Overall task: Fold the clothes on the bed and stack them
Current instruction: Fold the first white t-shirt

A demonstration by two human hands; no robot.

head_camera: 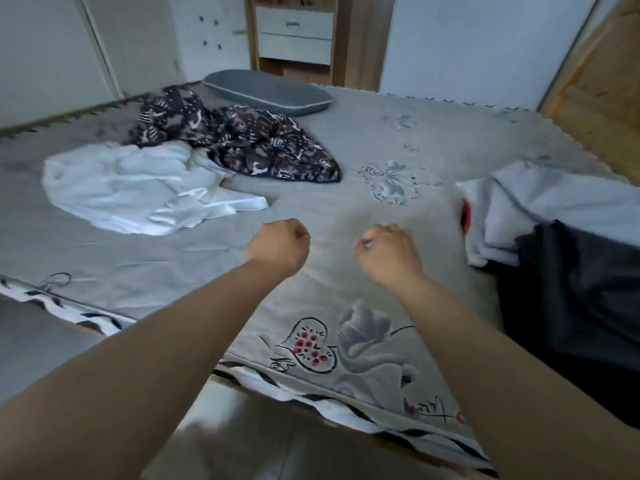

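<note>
2 curled hands — left (280,246), right (389,254) — above bare bed (346,140)

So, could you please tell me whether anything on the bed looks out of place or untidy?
Yes. A white garment and a dark patterned garment lie crumpled on the bed's left side, overlapping. On the right, a pale garment and a black one also sit unfolded. Both hands are empty.
</note>
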